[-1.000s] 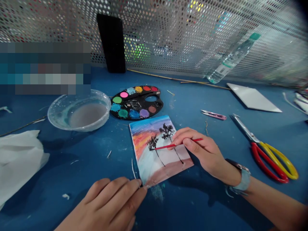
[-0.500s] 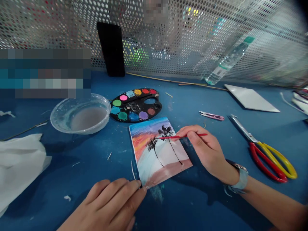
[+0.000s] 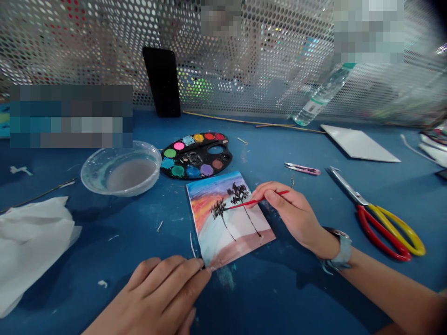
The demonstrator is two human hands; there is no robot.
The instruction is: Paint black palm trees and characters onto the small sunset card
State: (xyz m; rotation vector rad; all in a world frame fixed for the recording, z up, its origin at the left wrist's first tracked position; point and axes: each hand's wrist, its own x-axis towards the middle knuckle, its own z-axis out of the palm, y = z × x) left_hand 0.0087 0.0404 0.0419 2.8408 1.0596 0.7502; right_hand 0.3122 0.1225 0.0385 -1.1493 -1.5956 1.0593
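Observation:
A small painted canvas (image 3: 240, 228) lies tilted on the blue table, with an orange and blue sky, a brown ground band and two dark trees. My right hand (image 3: 291, 211) pinches a slim red paintbrush (image 3: 251, 202), its tip at the right edge of the left tree's crown. At the canvas's near left corner, my left hand (image 3: 171, 291) has its fingers closed together and holds that corner; its thumb is mostly hidden underneath. Just beyond the canvas sits a black paint palette (image 3: 188, 152) with wells of several colours.
A clear plastic bowl (image 3: 87, 174) of cloudy water stands left of the palette. White paper (image 3: 38, 242) lies at left. Scissors (image 3: 363, 202), pink thread snips (image 3: 303, 169) and a white panel (image 3: 359, 144) lie right. A phone (image 3: 162, 83) and bottle (image 3: 314, 104) lean on the mesh screen (image 3: 244, 60).
The brush tip has dropped slightly, and the brush now slants more, its handle end higher. My left hand stays at the corner. The whole view has shifted a little.

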